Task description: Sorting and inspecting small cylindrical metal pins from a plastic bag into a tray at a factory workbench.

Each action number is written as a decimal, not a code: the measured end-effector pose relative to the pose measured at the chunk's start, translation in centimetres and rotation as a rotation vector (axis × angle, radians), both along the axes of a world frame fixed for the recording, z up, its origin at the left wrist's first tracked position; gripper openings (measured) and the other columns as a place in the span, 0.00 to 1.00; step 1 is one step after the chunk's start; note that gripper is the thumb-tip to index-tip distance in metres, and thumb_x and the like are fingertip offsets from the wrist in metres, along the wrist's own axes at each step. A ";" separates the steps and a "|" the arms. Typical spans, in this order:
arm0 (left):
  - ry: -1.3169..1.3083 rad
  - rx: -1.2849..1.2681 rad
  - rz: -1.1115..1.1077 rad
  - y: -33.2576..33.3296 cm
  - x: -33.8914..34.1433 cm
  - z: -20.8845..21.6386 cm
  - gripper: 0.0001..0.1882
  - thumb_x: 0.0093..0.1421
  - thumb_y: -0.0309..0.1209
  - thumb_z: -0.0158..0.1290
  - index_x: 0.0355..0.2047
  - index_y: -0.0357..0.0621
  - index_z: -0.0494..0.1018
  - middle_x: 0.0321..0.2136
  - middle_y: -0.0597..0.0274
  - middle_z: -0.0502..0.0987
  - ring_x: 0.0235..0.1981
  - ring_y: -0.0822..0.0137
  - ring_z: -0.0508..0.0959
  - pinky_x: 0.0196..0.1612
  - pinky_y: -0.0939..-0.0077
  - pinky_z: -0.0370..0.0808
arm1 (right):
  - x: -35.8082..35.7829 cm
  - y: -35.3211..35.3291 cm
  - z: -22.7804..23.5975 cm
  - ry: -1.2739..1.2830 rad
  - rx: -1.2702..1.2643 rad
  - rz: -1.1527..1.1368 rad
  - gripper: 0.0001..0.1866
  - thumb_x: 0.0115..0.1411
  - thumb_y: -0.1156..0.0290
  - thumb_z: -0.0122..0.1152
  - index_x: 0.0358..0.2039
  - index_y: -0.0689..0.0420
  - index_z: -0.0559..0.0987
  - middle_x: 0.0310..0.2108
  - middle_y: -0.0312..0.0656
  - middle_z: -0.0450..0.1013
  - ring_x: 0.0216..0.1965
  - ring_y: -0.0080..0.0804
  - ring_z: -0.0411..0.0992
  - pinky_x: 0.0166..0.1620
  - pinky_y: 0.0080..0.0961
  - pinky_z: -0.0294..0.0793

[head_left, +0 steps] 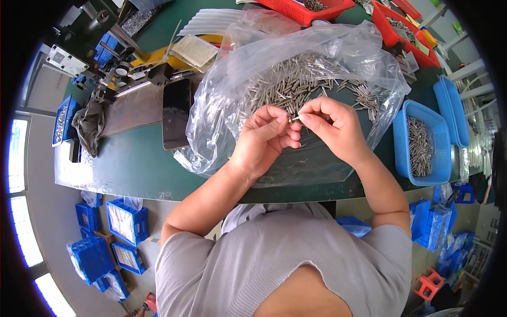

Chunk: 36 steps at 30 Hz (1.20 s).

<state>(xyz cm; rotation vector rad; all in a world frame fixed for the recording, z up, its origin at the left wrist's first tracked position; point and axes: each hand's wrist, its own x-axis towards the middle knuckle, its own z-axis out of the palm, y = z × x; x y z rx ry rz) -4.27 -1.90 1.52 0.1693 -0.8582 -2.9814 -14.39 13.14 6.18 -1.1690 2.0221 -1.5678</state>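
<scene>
Both my hands meet over the near part of a clear plastic bag [211,113], with fingers closed. Between the thumb and fingers of my left hand [262,134] is a small metal pin [293,119], held roughly level. My right hand [338,129] pinches the right end of that same pin; its fingertips partly cover it. Just beyond my hands, a large heap of loose metal pins [296,76] lies on the opened bag. A smaller group of pins [366,100] is spread to the right of the heap.
A blue basket [402,142] with metal pins stands at the right. Red baskets [380,21] of metal parts sit at the back. Left of the bag lie a dark tablet [176,113] and a bench fixture [121,68]. The green table's front edge [127,194] runs before me.
</scene>
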 end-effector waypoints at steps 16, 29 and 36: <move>0.018 -0.570 0.312 1.5 1.0 1.8 0.07 0.56 0.19 0.53 0.35 0.36 0.68 0.30 0.62 0.75 0.29 0.76 0.75 0.31 0.82 0.75 | -0.2 -0.1 -0.9 -0.662 0.036 0.139 0.09 0.62 0.65 0.51 0.32 0.56 0.72 0.22 0.29 0.65 0.18 0.10 0.55 0.20 0.10 0.53; 0.089 -0.553 0.264 1.3 1.0 1.4 0.06 0.56 0.19 0.53 0.34 0.35 0.69 0.28 0.56 0.76 0.28 0.69 0.78 0.31 0.75 0.78 | 0.5 0.0 -1.0 -0.275 0.000 0.096 0.07 0.61 0.71 0.52 0.30 0.62 0.71 0.24 0.32 0.67 0.27 0.17 0.64 0.32 0.16 0.66; 0.055 -0.552 0.252 1.4 0.9 1.5 0.05 0.56 0.19 0.52 0.34 0.34 0.69 0.28 0.55 0.77 0.27 0.68 0.78 0.33 0.74 0.79 | 0.3 -0.1 -1.4 -0.159 -0.041 0.081 0.07 0.61 0.72 0.53 0.29 0.62 0.71 0.23 0.33 0.67 0.26 0.16 0.64 0.30 0.15 0.65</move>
